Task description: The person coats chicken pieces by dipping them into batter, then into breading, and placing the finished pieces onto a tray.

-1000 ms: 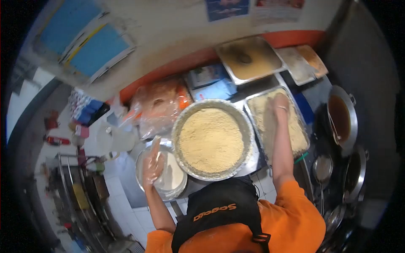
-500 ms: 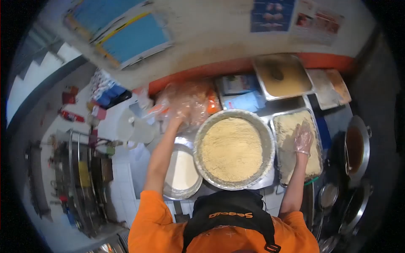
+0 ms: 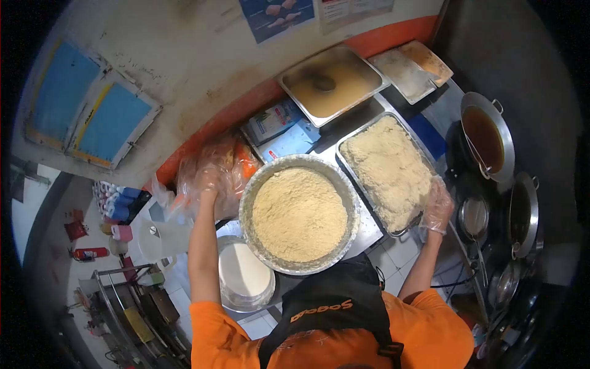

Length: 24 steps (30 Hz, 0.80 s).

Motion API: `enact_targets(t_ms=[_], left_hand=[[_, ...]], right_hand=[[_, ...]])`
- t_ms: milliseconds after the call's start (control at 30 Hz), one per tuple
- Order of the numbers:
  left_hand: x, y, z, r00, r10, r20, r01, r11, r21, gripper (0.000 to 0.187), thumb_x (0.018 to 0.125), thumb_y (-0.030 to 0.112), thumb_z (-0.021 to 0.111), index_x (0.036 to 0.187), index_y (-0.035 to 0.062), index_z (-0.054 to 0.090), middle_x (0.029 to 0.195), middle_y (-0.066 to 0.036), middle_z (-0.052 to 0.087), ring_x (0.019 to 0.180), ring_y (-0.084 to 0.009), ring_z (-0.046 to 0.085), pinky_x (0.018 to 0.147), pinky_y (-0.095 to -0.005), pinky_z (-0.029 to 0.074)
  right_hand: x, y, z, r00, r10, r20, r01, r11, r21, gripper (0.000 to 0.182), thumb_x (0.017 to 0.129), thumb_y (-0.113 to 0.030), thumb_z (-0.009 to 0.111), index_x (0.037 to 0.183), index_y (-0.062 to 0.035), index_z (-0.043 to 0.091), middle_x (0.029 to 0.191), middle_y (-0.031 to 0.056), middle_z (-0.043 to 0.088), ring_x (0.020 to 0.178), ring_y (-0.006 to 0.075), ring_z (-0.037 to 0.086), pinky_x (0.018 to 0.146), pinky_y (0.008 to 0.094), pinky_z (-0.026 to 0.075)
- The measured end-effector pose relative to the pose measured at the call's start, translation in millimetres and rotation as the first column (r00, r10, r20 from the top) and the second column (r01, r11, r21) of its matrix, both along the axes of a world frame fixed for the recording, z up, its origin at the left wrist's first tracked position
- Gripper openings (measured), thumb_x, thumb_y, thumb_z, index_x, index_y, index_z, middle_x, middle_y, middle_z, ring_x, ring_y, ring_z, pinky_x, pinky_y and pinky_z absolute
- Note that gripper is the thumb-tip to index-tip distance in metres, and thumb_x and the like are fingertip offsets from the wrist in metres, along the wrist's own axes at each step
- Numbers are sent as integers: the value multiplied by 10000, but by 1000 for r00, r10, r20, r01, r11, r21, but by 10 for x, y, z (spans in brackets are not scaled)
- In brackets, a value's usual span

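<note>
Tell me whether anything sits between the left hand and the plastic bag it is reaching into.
Nothing visible does. The left hand is already at the clear plastic bag, against the plastic, with no object between them. The round bowl of crumbs lies beside the arm, not across its path.

Far: covered steel tray (image 3: 332,83). Centre: round breadcrumb basin (image 3: 299,213). Near left: white batter bowl (image 3: 244,280). Right: oil wok (image 3: 485,136).

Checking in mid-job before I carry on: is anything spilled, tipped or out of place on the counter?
Nothing stands out. The round bowl and the tray of crumbs sit flat, with no spill visible around them. The left hand is at the plastic bag; the right hand rests on the tray's near corner.
</note>
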<state>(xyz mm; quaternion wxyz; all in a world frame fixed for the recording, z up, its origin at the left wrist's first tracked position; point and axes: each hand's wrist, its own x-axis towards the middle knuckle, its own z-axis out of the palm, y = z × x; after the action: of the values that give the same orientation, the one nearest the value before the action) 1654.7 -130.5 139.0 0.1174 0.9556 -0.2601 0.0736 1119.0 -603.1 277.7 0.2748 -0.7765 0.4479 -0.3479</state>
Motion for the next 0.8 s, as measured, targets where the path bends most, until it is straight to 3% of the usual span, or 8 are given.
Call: enact_targets(t_ms=[167,300,367,533,633,700,767,800], left_hand=[[-39,354,-303,949,-187,-254,-12,785,-619,150,901,146,639,932,16,707,938,-106,744,841,-185,689,734,-364,544],[-867,28,813,961,-186,205,244,918,-312,78,868,63,673,914,8,705,952,-69,742,817,-176,677,710,-331,543],[-995,49,935,994,-44,-96,-45,646,-762,95,862,5,672,947,17,712,943,-66,736,822,-167,682,731,-288,549],[-1499,87,1615,885,-99,-455,-421,246,-873,167,865,-44,647,1022,-18,698,998,-87,719,869,-192,700,780,-293,581],[-1936,-69,1805,835,-172,-523,-502,150,-852,219,857,-21,668,1075,-39,683,1042,-99,696,928,-162,679,780,-268,581],[-2338,-235,1905,662,-495,-563,-634,31,-773,261,875,-21,649,1136,-35,646,1087,-112,671,969,-188,679,818,-277,587],[-2759,-482,2127,615,-521,-592,-681,28,-732,279,886,-12,652,1163,-40,627,1083,-115,666,978,-197,678,838,-281,585],[-2914,-570,2174,568,-549,-613,-722,26,-692,299,897,-3,655,1189,-46,608,1079,-118,661,987,-205,677,858,-286,583]], right_hand=[[-67,-5,12,993,15,-118,-30,991,-133,249,957,-109,613,1148,10,721,1109,191,733,1044,337,711,903,382,548],[112,108,198,995,99,-23,-102,983,-154,220,953,-98,617,1107,10,731,1051,185,740,1005,337,718,872,387,553],[233,171,277,984,178,14,-168,952,-256,199,968,-100,607,1085,-14,744,1036,170,748,984,289,730,831,359,570],[807,625,408,873,389,293,-428,900,82,191,991,-128,618,1115,-48,739,1061,143,752,991,206,724,819,334,603],[1217,1239,714,691,625,362,-720,637,275,237,991,-122,625,1186,-10,698,1106,115,730,1079,192,675,907,326,555],[1490,1614,413,404,797,449,-908,289,304,644,948,-144,698,1514,-65,401,1395,176,571,1195,281,622,1001,392,556],[1663,2064,344,218,660,719,-927,-90,363,875,915,-143,746,1594,-93,197,1579,189,319,1325,296,516,988,396,566],[1711,2276,407,297,500,814,-903,-131,409,699,929,-151,737,1516,-35,377,1380,175,548,1125,214,640,844,328,598]])
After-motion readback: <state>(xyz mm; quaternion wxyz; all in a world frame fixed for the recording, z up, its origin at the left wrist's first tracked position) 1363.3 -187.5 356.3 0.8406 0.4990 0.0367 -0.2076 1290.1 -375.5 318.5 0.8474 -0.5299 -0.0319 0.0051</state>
